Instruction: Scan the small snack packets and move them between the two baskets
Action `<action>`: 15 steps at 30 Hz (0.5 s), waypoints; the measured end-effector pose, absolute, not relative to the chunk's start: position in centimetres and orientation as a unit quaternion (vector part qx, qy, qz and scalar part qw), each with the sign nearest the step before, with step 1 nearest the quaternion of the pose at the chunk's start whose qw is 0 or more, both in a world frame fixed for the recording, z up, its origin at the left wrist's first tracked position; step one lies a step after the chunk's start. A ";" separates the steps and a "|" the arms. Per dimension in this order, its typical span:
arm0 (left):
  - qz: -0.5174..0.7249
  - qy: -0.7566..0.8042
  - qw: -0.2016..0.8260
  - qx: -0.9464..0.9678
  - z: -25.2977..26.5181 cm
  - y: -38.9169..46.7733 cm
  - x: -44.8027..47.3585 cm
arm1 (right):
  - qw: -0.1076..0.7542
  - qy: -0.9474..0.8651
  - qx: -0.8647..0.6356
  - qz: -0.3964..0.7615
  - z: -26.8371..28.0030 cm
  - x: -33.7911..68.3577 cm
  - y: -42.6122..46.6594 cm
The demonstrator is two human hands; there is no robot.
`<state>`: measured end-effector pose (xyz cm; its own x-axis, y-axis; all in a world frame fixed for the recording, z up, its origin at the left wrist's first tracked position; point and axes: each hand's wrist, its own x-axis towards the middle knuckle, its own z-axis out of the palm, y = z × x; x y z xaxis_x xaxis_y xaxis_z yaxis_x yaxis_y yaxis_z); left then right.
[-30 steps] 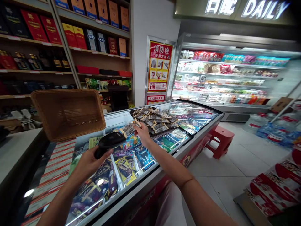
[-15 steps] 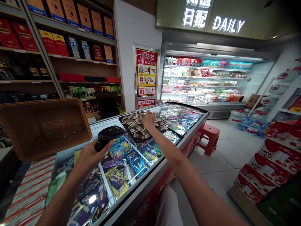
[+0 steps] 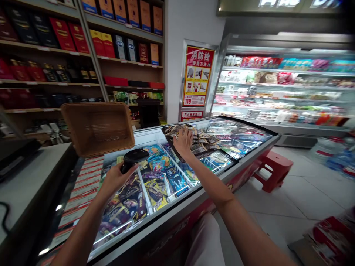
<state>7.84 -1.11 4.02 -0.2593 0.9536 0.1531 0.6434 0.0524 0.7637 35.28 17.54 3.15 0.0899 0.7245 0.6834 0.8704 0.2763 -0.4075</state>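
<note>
The left hand (image 3: 118, 179) has its fingers curled round the handle of a black scanner (image 3: 135, 156), with the thumb on the three o'clock side. The right hand (image 3: 183, 142) is at two o'clock from it, laid on a heap of flat packets (image 3: 203, 139). Those fingers look a little spread, but their tips are hidden, so I cannot tell if they pinch a packet. The packets lie in a dark tray (image 3: 172, 147) that sits on the glass top of the freezer (image 3: 166, 214). The heap looks loose and full, so a quick rake or hard push could send some packets over the edge, most likely on the three o'clock side, where they lie close to the rim. The tray could slide too, since glass is smooth and a leaning arm might shove it. The packets overlap, so two could come up together by mistake. If the left hand dips, the scanner could knock on the glass. The brown basket (image 3: 97, 120), at eleven o'clock from the left hand, is tipped with its open side toward the person, so a bump might make it fall.
</note>
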 end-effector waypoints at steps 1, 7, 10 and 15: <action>0.383 0.701 0.202 0.566 3.7 -1.5 7.2 | 0.434 -0.683 -0.583 -0.077 2.6 33.9 16.8; 0.410 0.729 0.194 0.512 3.5 -4.5 4.2 | 0.404 -0.747 -0.527 -0.024 -0.5 26.8 12.6; 0.417 0.748 0.187 0.481 3.1 -5.2 2.4 | 0.380 -0.768 -0.516 0.003 -1.5 24.6 11.4; 0.471 0.769 0.129 0.413 0.8 -5.4 -1.8 | 0.325 -0.790 -0.514 0.077 -1.3 21.4 12.3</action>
<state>-1.75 -5.40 0.83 -0.6251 0.7567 0.1914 0.5144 0.2150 0.8301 21.36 12.32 -1.33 -0.2603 0.8624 0.4342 0.7623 0.4596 -0.4556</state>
